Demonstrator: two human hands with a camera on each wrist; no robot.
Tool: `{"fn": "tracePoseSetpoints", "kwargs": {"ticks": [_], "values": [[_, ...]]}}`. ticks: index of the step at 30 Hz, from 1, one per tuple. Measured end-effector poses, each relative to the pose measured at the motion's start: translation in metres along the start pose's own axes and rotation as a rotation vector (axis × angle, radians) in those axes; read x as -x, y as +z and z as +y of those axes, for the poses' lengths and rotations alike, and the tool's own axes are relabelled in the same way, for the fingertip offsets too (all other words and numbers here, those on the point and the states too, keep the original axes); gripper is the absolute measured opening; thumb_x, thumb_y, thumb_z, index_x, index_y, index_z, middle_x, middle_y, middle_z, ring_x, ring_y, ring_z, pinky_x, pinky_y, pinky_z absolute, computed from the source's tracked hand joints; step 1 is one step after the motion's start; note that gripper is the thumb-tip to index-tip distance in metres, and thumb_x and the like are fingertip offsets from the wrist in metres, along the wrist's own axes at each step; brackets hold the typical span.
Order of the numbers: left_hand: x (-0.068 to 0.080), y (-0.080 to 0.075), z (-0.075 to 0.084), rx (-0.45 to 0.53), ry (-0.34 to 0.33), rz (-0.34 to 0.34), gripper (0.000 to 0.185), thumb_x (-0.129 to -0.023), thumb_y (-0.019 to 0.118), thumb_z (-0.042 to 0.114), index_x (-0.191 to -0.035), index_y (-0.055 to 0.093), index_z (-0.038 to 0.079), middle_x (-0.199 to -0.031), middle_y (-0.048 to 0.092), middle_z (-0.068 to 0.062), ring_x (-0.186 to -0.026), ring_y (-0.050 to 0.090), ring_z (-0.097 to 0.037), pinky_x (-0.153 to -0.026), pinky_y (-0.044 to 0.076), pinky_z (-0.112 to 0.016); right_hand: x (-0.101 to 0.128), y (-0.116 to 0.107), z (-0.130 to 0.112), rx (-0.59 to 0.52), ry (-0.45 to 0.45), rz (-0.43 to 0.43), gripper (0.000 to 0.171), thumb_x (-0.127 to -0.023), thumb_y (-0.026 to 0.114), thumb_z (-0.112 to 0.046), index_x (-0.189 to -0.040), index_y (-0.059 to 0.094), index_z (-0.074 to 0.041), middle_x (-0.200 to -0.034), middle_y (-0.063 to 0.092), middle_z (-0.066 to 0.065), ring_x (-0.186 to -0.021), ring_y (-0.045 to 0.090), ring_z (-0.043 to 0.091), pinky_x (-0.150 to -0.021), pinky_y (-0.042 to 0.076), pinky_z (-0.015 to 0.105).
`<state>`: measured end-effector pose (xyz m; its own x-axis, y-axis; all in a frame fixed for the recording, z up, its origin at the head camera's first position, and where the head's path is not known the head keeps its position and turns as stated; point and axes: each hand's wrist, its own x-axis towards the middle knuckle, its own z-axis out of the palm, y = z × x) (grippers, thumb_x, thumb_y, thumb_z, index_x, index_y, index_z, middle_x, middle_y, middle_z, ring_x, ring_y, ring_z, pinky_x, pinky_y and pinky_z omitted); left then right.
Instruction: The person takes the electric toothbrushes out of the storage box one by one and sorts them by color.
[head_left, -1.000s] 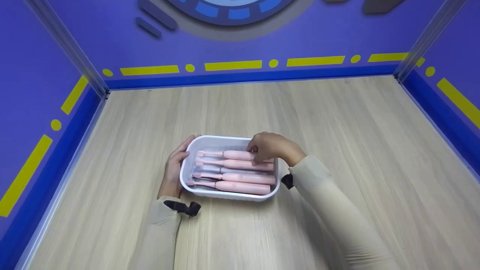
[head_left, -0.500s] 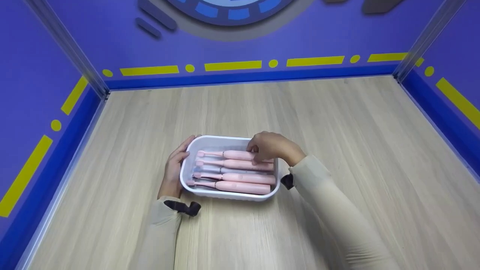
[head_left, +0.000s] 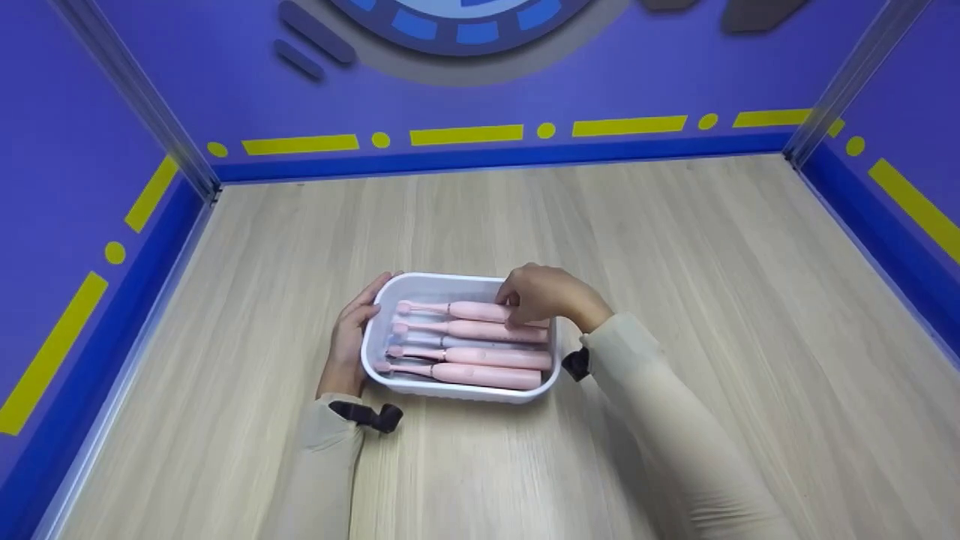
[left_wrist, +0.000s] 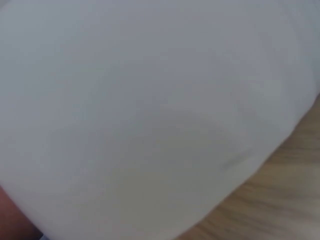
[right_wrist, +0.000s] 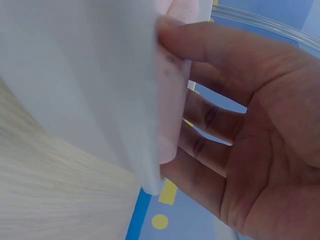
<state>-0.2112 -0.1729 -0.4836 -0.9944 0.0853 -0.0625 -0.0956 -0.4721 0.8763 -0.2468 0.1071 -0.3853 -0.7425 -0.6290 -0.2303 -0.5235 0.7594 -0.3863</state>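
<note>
Right wrist view: the right hand (right_wrist: 265, 125) has a narrow grip, thumb on one side and fingers on the other, round the handle of the farthest pink electric toothbrush (right_wrist: 171, 105). That brush lies inside the white plastic bin (head_left: 450, 390), along its far wall, head toward the left end. The hold is near the butt, so I judge that any lift could let the head droop and catch the left wall; the smooth-looking handle might also twist out of a light pinch.

The thumb sits by the second pink electric toothbrush (head_left: 491, 330), just beside the first, and could drag it out of line. A pale lavender toothbrush (head_left: 487, 344) lies next, partly covered by its neighbours, so a nudge there might make the row roll. The third pink electric toothbrush (head_left: 499, 358) and the nearest one (head_left: 487, 376) seem less exposed.

The left hand (head_left: 349, 334) holds the bin's left end; whether its fingers reach underneath is hidden. Should that hold slacken, a tug from the right could skid or tip the bin on the wood-grain tabletop (head_left: 675, 247). The black right wrist camera (head_left: 576, 364), near the rim, could knock it.
</note>
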Motion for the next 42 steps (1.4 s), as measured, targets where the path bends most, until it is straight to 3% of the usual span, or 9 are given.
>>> {"fn": "tracePoseSetpoints", "kwargs": {"ticks": [9,14,17,26,42], "values": [[0.000,0.001,0.001,0.005,-0.004,0.003,0.056,-0.093,0.025,-0.001,-0.148,0.031,0.000,-0.156,0.032,-0.013,-0.147,0.024,-0.018,-0.121,0.014,-0.032,-0.001,0.001,0.003,-0.012,-0.063,0.002,0.021,-0.071,0.066,-0.002,-0.063,0.052,-0.015,-0.058,0.034,-0.008,-0.056,0.030,0.008,-0.051,0.021,0.024],[0.001,0.001,0.000,0.002,-0.001,0.007,0.055,-0.093,0.026,0.001,-0.148,0.033,0.001,-0.155,0.035,-0.011,-0.146,0.025,-0.017,-0.121,0.015,-0.030,0.004,-0.001,0.006,-0.036,-0.084,0.002,0.006,-0.074,0.070,-0.006,-0.077,0.067,-0.010,-0.065,0.048,-0.005,-0.061,0.040,0.010,-0.054,0.031,0.023],[0.001,0.001,-0.001,-0.005,0.003,0.012,0.055,-0.093,0.027,0.001,-0.147,0.034,0.001,-0.154,0.035,-0.012,-0.146,0.025,-0.017,-0.121,0.015,-0.030,0.006,-0.001,0.009,-0.055,-0.093,0.004,0.012,-0.076,0.072,-0.008,-0.089,0.072,-0.008,-0.071,0.056,-0.002,-0.065,0.045,0.010,-0.058,0.037,0.023],[0.000,0.001,-0.001,0.028,0.013,-0.012,0.057,-0.092,0.025,-0.002,-0.148,0.029,-0.004,-0.156,0.029,-0.015,-0.147,0.023,-0.020,-0.122,0.014,-0.033,0.010,0.000,0.012,-0.095,-0.151,0.064,0.013,-0.076,0.071,-0.007,-0.089,0.073,-0.007,-0.072,0.062,0.001,-0.069,0.053,0.011,-0.063,0.043,0.024],[0.000,0.001,0.001,0.021,0.017,0.001,0.057,-0.091,0.024,-0.003,-0.148,0.029,-0.005,-0.156,0.029,-0.017,-0.146,0.024,-0.021,-0.121,0.015,-0.034,0.017,0.003,0.018,-0.196,-0.154,0.115,0.030,-0.078,0.072,-0.010,-0.107,0.074,-0.008,-0.091,0.068,0.010,-0.083,0.064,0.019,-0.073,0.052,0.029]]}}
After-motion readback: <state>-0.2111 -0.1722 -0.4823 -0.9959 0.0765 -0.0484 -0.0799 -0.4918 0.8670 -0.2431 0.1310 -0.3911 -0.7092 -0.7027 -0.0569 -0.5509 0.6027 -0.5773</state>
